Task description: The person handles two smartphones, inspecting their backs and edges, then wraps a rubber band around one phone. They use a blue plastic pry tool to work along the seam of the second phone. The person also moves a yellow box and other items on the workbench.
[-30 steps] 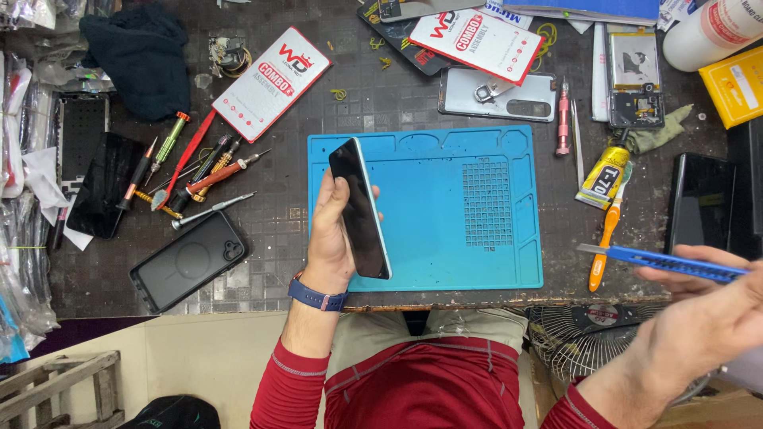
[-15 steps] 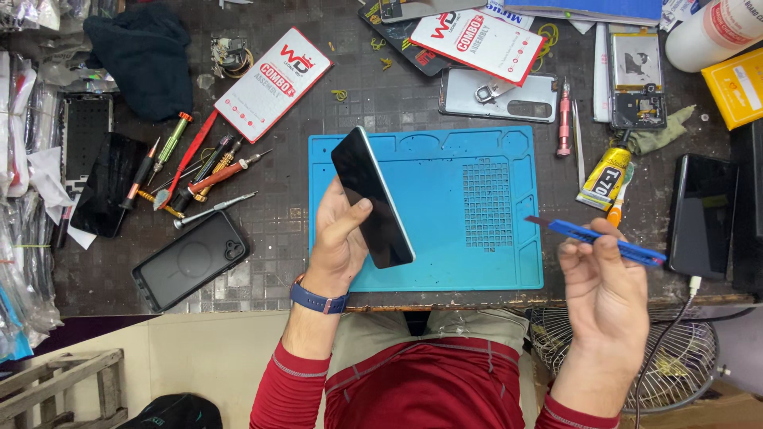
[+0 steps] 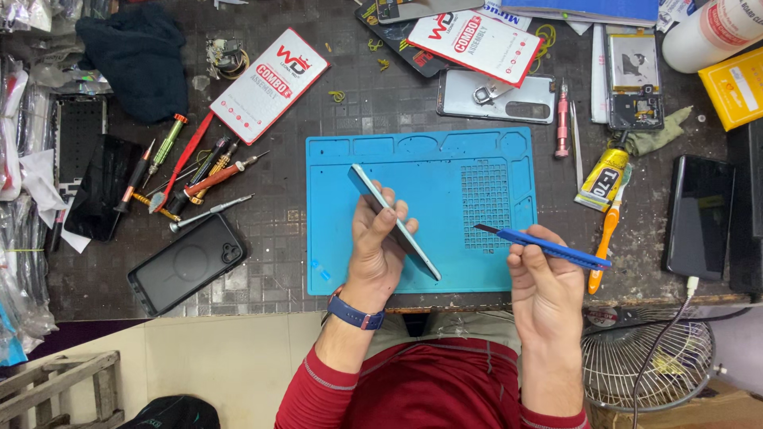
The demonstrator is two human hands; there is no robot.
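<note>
dark, gridded bench top [image 3: 381, 103] fills the view, cluttered edge to edge, with a blue work mat [image 3: 485, 159] lying at the middle of its near edge. nearest, over the mat's front, the left hand [image 3: 380, 248] has its fingers clenched around a slim phone [image 3: 395, 221], held edge-on and slanting from upper left down to lower right, raised above the mat rather than resting on it, as far as the view tells. just beside it, the right hand [image 3: 547, 276] pinches a blue pry tool [image 3: 542, 247] between thumb and fingertips, its dark tip pointing left toward the phone but apart from it. an orange-handled tool [image 3: 606, 238] lies off the mat's right edge, under a yellow glue tube [image 3: 604, 178]. toward the near left corner lies a black phone case [image 3: 187, 264], and behind it a heap of screwdrivers [image 3: 195, 176]. along the right edge rests a dark phone [image 3: 697, 216]. farther back sit a grey phone back cover [image 3: 497, 94], a red-and-white box [image 3: 268, 84] and a dark cloth [image 3: 139, 56] at the far left.
</note>
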